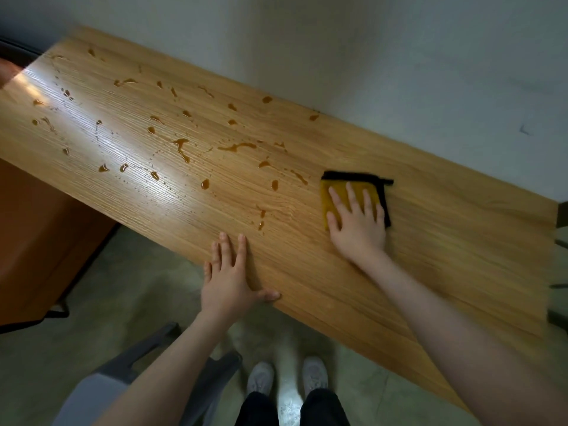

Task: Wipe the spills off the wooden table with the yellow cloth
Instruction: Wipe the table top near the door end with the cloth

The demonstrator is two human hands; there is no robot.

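A long wooden table runs from upper left to lower right against a pale wall. Several amber spills dot its left and middle parts, with drops and streaks reaching almost to the cloth. The yellow cloth, edged in black, lies flat on the table right of the spills. My right hand presses flat on the cloth with fingers spread, covering most of it. My left hand rests flat on the table's near edge, fingers apart, holding nothing.
An orange-brown cabinet stands at the left below the table. A grey chair sits at the lower left near my legs and shoes. A dark frame shows beyond the table's right end.
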